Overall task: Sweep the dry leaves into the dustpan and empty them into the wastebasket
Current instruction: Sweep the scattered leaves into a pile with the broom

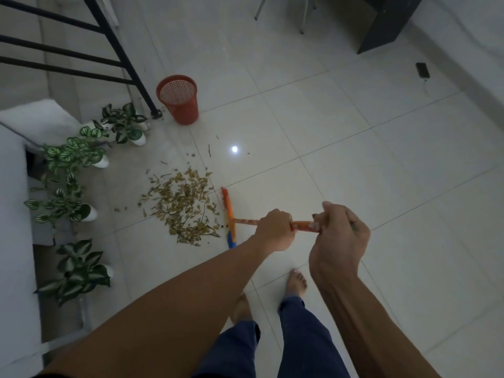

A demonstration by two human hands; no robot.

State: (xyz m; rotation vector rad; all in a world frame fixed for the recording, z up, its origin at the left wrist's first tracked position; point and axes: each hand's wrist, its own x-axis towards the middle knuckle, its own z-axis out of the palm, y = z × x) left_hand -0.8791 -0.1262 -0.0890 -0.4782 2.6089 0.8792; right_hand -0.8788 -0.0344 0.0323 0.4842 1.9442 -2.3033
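Observation:
A loose pile of dry leaves (182,204) lies on the white tiled floor left of centre, with a few stray bits scattered toward the wastebasket. An orange broom (228,214) with a blue end stands with its head on the floor just right of the pile. My left hand (274,230) grips the orange handle lower down. My right hand (338,233) grips the handle's upper end, close to the camera. The red mesh wastebasket (180,103) stands upright beyond the leaves, near a black railing post. No dustpan is in view.
Several potted plants (73,156) in white pots line the left side beside a white ledge (16,214). A black railing (120,58) slants at the upper left. Chair legs (300,15) and dark furniture (387,23) stand far right. A small dark device (422,70) lies on the floor.

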